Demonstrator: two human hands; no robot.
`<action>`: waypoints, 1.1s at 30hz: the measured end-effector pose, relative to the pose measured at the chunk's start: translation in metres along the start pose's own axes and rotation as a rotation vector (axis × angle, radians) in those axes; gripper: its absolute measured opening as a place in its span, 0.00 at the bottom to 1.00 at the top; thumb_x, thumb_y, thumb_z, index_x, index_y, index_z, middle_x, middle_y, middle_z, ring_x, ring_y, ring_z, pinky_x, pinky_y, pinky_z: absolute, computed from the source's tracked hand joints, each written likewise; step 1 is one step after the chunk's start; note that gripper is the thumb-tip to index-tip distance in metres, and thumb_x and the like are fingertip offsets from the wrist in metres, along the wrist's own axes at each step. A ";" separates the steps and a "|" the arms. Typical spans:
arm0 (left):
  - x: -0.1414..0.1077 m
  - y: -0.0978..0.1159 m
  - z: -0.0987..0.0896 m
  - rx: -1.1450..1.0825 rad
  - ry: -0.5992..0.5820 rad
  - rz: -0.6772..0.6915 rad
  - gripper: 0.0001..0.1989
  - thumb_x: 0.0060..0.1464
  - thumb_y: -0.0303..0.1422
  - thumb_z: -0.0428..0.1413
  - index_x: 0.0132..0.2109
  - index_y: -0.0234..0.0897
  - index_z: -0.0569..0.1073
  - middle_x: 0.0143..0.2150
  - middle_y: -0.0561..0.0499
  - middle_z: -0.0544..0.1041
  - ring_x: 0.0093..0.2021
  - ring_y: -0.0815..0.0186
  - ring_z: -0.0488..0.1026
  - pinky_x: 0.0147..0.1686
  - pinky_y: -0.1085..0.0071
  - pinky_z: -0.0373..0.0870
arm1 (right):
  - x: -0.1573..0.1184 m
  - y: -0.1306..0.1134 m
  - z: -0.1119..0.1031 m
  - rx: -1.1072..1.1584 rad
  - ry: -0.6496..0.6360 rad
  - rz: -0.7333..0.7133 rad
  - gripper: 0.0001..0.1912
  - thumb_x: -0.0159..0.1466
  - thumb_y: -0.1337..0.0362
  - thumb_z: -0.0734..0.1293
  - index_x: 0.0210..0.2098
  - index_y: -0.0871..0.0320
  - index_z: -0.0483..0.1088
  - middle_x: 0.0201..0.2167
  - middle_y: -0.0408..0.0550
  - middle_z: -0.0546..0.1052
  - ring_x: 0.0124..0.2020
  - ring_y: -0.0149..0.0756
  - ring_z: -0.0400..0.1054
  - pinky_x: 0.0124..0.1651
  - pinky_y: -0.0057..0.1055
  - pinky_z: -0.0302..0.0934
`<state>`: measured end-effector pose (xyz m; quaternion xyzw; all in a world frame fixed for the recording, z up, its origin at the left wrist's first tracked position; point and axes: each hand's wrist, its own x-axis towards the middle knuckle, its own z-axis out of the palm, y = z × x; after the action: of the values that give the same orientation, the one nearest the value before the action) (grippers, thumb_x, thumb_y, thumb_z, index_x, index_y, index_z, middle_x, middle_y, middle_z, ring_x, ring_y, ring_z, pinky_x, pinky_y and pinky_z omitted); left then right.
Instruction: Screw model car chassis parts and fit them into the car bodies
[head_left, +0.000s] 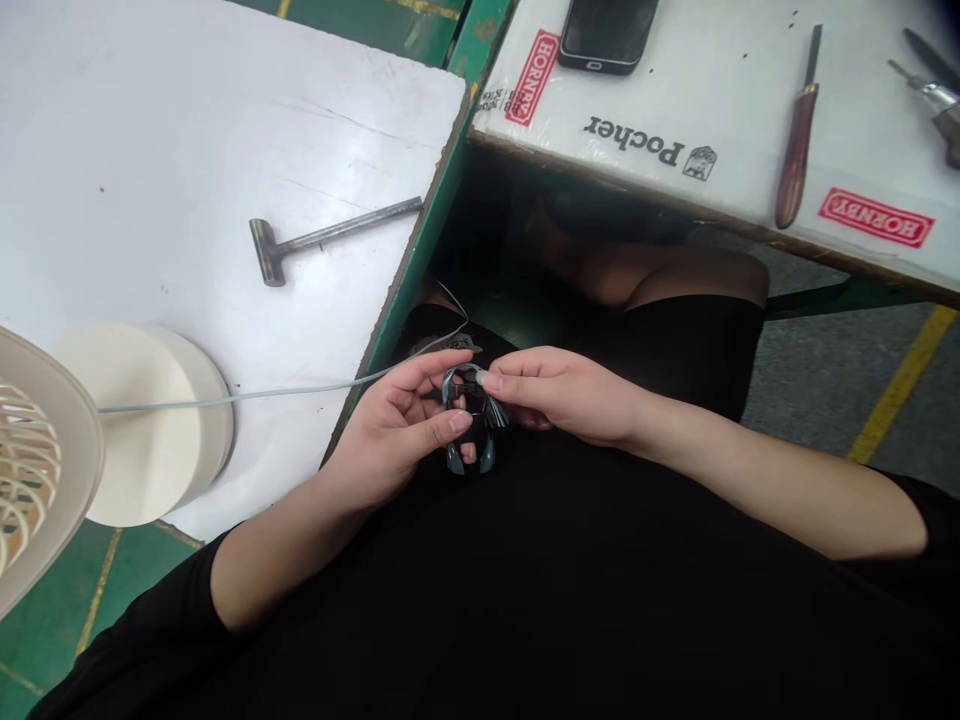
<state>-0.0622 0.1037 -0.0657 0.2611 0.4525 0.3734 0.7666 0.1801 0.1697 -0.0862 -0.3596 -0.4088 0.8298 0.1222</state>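
A small dark blue-grey part (484, 458) with a rounded, open frame is held up over my lap. My left hand (397, 425) grips it from the left, with the thumb on its near face and fingertips showing through its opening. My right hand (566, 395) pinches its upper right side between thumb and fingers. Thin dark strips fan out just under the right fingertips. The fingers hide some of the part, and its fine details are too small to make out.
A metal hammer (337, 230) lies on the white left table (187, 130), near a cream fan (154, 420) with a grey cable. On the right table (720, 60) lie a phone (607, 35), a wooden-handled tool (796, 150) and a dark tool (937, 105).
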 end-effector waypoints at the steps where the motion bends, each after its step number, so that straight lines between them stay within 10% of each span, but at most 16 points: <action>1: 0.000 0.000 0.000 -0.006 0.002 -0.003 0.27 0.63 0.29 0.78 0.66 0.46 0.85 0.47 0.52 0.86 0.34 0.66 0.87 0.37 0.67 0.90 | 0.000 -0.001 0.000 -0.027 0.009 -0.010 0.34 0.69 0.33 0.80 0.29 0.55 0.71 0.25 0.38 0.67 0.27 0.30 0.57 0.29 0.31 0.51; 33: -0.025 -0.011 0.000 0.567 0.132 0.591 0.34 0.69 0.23 0.73 0.75 0.56 0.79 0.57 0.49 0.89 0.51 0.60 0.90 0.56 0.61 0.89 | -0.031 -0.004 0.011 -0.983 0.395 -0.919 0.09 0.79 0.59 0.77 0.57 0.53 0.82 0.45 0.53 0.89 0.44 0.45 0.86 0.48 0.41 0.84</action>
<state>-0.0668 0.0769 -0.0613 0.5560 0.4913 0.4540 0.4933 0.1942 0.1499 -0.0635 -0.3078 -0.8174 0.3324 0.3559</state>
